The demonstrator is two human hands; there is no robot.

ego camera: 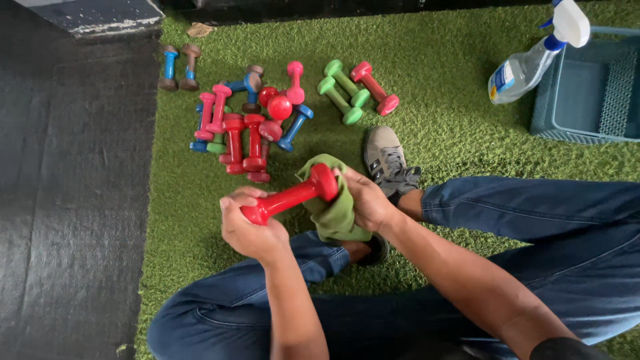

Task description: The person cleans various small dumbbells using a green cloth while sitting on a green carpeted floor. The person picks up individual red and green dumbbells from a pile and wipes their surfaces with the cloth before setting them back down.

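My left hand (250,230) grips one end of a small red dumbbell (292,195). At the dumbbell's other end, my right hand (365,200) presses a green cloth (333,217) against the weight. Both hands are above my crossed legs in blue jeans (533,220). I sit on green artificial turf (433,80). A grey sneaker (387,160) shows just beyond the cloth.
A heap of small dumbbells (243,130) in red, pink and blue lies ahead. Two green ones (342,92) and a pink one (375,88) lie to its right. A spray bottle (533,60) leans by a teal basket (590,130). Dark flooring (73,200) borders the turf on the left.
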